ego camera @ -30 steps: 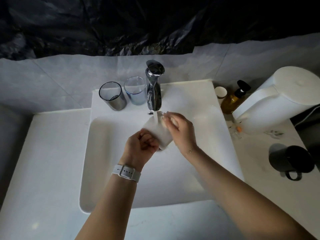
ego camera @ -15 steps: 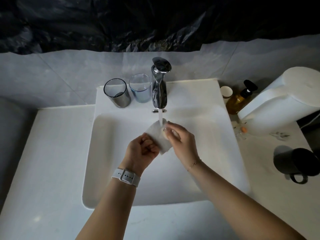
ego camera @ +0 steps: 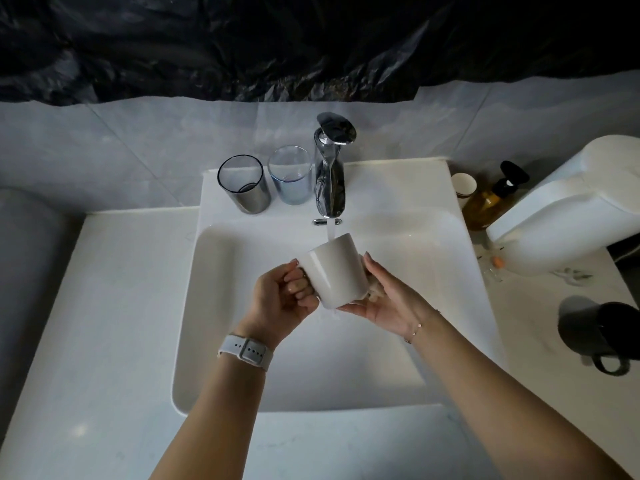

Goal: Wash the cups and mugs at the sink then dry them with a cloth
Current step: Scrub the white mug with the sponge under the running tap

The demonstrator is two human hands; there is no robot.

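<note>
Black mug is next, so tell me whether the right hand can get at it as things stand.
Probably not yet: the right hand is cradling the white mug under the tap. Once freed, the way to the black mug on the counter looks open.

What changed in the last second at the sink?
The white mug turned: it now lies tilted with its side up. The right hand shifted from its top to cradle it below. The left hand still grips the handle; the tap still runs.

Two bare forearms, no sleeves in view

The left wrist wears a white rubbery watch strap with a buckle (ego camera: 246,351); the right wrist carries a thin chain bracelet (ego camera: 414,333).
</note>
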